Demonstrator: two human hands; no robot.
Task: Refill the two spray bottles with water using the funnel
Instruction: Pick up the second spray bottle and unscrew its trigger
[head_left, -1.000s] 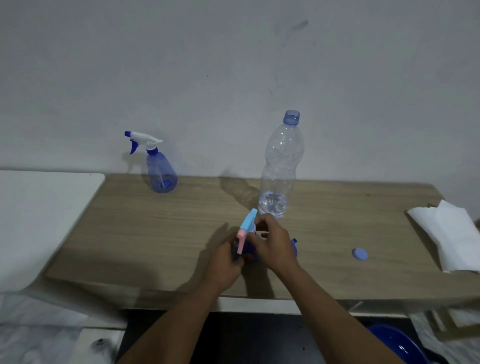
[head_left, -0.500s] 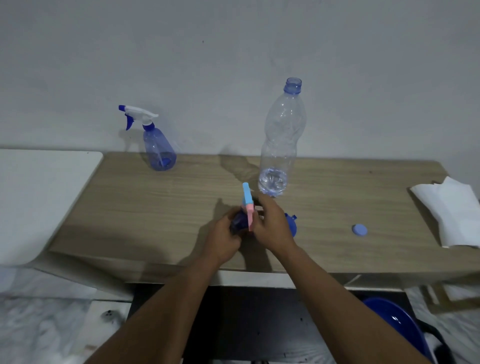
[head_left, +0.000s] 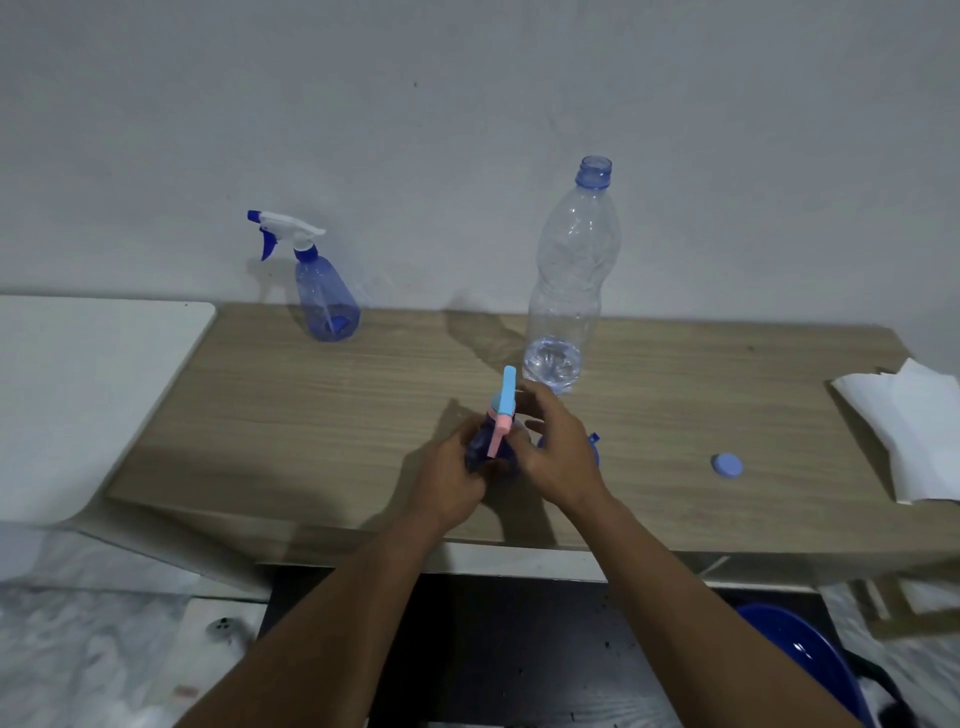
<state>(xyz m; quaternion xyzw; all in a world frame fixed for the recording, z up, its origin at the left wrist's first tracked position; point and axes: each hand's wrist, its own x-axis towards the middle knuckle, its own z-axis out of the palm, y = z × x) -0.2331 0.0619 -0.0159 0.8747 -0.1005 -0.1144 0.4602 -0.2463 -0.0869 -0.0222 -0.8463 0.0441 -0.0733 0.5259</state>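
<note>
Sprayer head (head_left: 506, 395) straightened upright; left grip (head_left: 452, 478) clasps spray bottle (head_left: 475, 453); right grip (head_left: 558, 457) apparently pinching sprayer head.

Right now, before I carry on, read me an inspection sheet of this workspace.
Surface: wooden table, set against a wall.
Job's things: near spray bottle held upright; far spray bottle at back left, head on; water bottle uncapped, little water inside; funnel mostly hidden behind the right hand.
Clutter: blue cap; paper towels at right.
Fingers: left hand grips the near bottle's body; right hand holds its head.
Cables: nothing seen.
Surroundings: white surface to the left; blue basin below.
</note>
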